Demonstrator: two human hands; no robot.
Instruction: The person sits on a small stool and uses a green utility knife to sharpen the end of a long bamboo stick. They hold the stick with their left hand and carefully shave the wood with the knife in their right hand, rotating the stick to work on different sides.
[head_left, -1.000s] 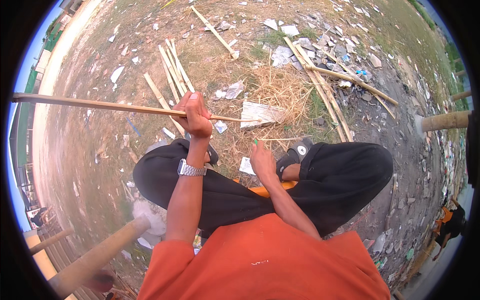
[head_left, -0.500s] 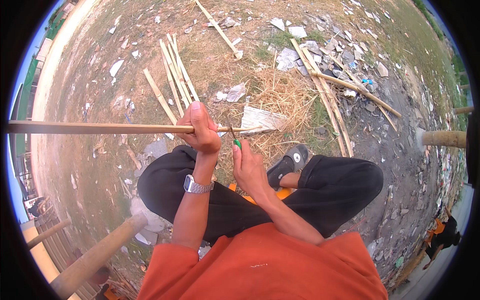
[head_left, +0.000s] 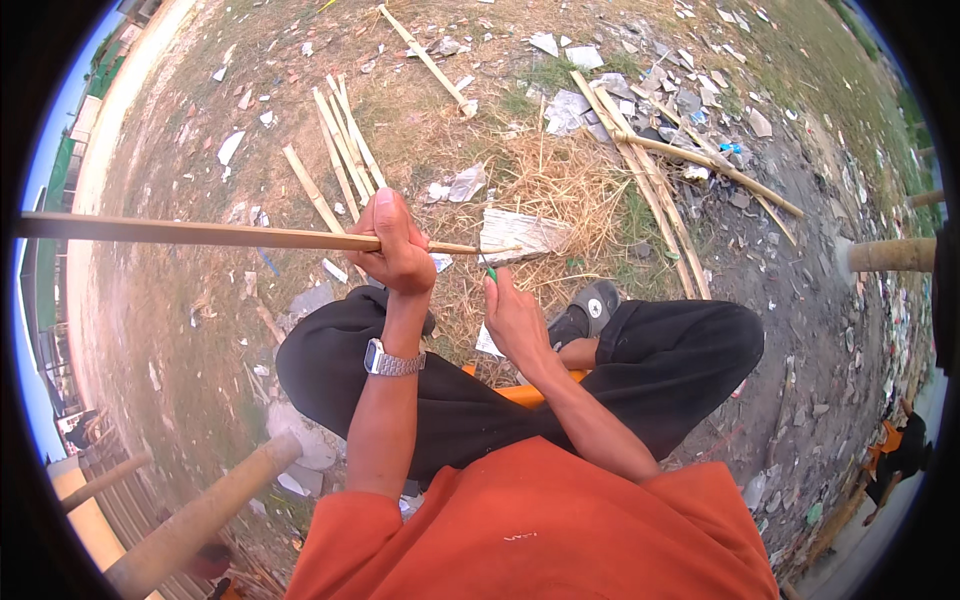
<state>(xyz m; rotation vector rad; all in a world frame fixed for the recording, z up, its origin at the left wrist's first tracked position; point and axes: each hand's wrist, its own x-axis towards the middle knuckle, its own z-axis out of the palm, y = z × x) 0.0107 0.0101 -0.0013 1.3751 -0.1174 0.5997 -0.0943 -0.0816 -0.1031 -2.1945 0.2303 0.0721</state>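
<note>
A long, thin bamboo strip (head_left: 230,233) stretches from the far left across my front. My left hand (head_left: 396,250), with a metal watch (head_left: 390,361) on its wrist, is closed around the strip near its thin right end. In my right hand (head_left: 518,320) is a small green-handled knife (head_left: 490,271). Its thin dark blade is at the strip's tapered tip, to the right of my left hand. The tip shows over a whitish, rough block (head_left: 530,233) lying on the ground, and I cannot tell whether it touches it.
Several bamboo strips (head_left: 345,140) lie beyond my left hand, and longer ones (head_left: 650,185) at the right. Pale shavings (head_left: 560,185) surround the block. Broken tile pieces (head_left: 583,57) litter the ground. Thick poles (head_left: 215,510) stand at lower left and right (head_left: 890,256).
My right hand and the knife have slid rightward along the strip toward its tip. The strip's left end has risen slightly in view; my left hand keeps its grip.
</note>
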